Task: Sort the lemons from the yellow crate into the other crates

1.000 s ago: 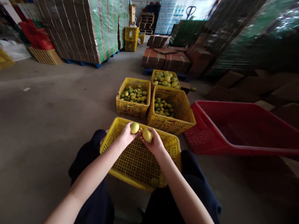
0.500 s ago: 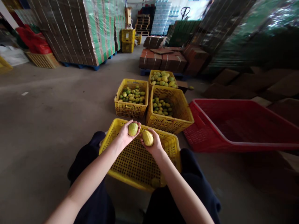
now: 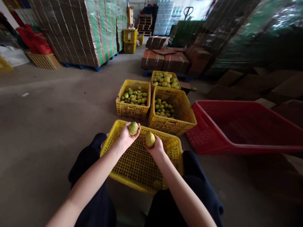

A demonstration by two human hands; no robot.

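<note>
In my left hand (image 3: 127, 136) lies a speckled yellow-green fruit (image 3: 133, 128), with the fingers curled around its underside. My right hand (image 3: 155, 147) holds a paler yellow, egg-shaped fruit (image 3: 150, 139) between thumb and fingers. Both hands are over a low yellow plastic crate (image 3: 132, 164) with a perforated bottom, which stands between my knees. One fruit (image 3: 157, 185) lies in its near right corner, in shadow. The two held fruits are apart from each other. What kind of fruit they are I cannot tell for sure.
Beyond are a left yellow crate (image 3: 133, 111), a right yellow crate (image 3: 171, 123) and a rear crate (image 3: 153, 75), each containing similar fruits. A big red crate (image 3: 205, 135) stands at right. Wrapped pallet stacks (image 3: 104, 34) and flat cardboard bundles (image 3: 163, 60) rise behind.
The fruits have turned in both hands and show other sides. My left hand has shifted slightly left, so the gap between the hands is wider. The crates stand as before.
</note>
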